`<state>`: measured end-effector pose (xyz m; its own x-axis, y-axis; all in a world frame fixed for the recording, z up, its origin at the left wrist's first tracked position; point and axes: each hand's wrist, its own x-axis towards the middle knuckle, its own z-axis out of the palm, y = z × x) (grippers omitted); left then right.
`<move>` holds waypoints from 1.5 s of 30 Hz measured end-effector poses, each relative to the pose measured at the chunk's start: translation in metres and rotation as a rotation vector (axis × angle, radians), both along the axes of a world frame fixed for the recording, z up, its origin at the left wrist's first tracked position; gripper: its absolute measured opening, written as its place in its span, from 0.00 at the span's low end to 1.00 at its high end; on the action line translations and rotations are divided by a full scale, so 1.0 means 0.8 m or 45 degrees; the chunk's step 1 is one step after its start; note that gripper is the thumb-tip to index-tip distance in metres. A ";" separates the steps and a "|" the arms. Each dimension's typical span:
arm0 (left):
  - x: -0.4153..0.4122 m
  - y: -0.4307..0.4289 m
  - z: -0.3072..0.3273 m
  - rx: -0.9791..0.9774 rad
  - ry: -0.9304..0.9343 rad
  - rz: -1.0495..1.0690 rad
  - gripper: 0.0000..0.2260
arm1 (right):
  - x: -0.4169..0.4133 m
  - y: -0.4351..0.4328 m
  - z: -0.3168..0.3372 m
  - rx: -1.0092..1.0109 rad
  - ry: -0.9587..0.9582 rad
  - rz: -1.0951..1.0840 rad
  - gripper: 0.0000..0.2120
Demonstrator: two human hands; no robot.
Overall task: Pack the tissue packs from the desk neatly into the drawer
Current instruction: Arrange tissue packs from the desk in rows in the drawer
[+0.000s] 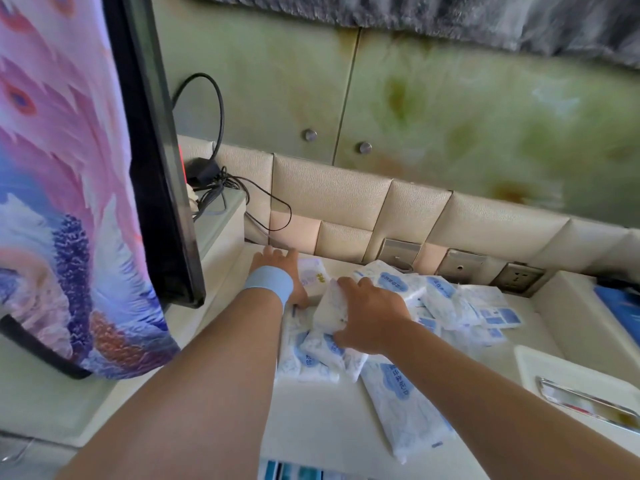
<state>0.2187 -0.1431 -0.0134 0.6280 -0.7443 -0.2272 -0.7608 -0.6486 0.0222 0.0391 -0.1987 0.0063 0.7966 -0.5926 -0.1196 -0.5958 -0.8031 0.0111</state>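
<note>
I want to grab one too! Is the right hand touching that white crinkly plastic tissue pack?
Touching. The head view shows the right hand with its fingers curled over the far edge of the white plastic tissue pack and its thumb at the near edge.

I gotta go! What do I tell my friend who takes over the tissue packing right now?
Left hand: open, fingers straight, reaching to the far edge of the desk beside a yellow-printed pack.
Right hand: grips one white tissue pack, tilted above the pile.
Other tissue packs: loose overlapping heap on the desk; a long pack lies nearest.
Done: nothing visibly packed; the drawer's inside is not clearly in view.
Left: put the held pack, then the rest, neatly into the drawer.
</note>
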 end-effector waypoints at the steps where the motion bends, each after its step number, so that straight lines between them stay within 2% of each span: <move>1: 0.002 -0.001 -0.003 -0.036 -0.070 0.008 0.41 | -0.001 0.001 -0.002 -0.007 -0.021 -0.006 0.44; 8: -0.028 0.013 0.031 -0.340 -0.324 0.024 0.38 | -0.021 0.031 0.015 -0.032 -0.187 -0.099 0.42; 10: -0.050 0.027 0.043 -0.429 -0.297 0.043 0.38 | -0.038 0.047 0.022 0.000 -0.197 -0.123 0.43; 13: -0.087 0.062 0.060 -0.491 -0.228 0.005 0.39 | -0.073 0.072 0.038 0.103 -0.085 -0.118 0.45; 20: -0.187 0.190 0.055 -0.241 -0.127 -0.237 0.38 | -0.177 0.149 0.031 0.458 0.089 0.022 0.48; 24: -0.226 0.270 0.037 -0.200 0.052 -0.190 0.36 | -0.218 0.185 0.018 0.676 0.227 0.051 0.48; 27: -0.252 0.320 0.027 -0.099 0.280 -0.123 0.35 | -0.249 0.221 0.006 0.719 0.292 0.096 0.47; 32: -0.285 0.364 0.003 0.268 0.497 -0.182 0.40 | -0.286 0.256 -0.031 0.654 0.475 0.129 0.49; 37: -0.310 0.370 -0.027 0.546 0.484 -0.310 0.43 | -0.310 0.270 -0.060 0.654 0.401 0.083 0.48; 39: -0.317 0.367 -0.034 0.577 0.411 -0.402 0.41 | -0.311 0.264 -0.060 0.706 0.314 0.050 0.41; 41: -0.319 0.361 -0.032 0.566 0.453 -0.395 0.37 | -0.309 0.258 -0.055 0.722 0.206 0.007 0.33; 43: -0.319 0.350 -0.025 0.449 0.573 -0.321 0.31 | -0.307 0.252 -0.049 0.781 0.105 -0.051 0.31; 45: -0.317 0.335 -0.017 0.227 0.723 -0.200 0.24 | -0.302 0.248 -0.045 0.877 0.050 -0.083 0.30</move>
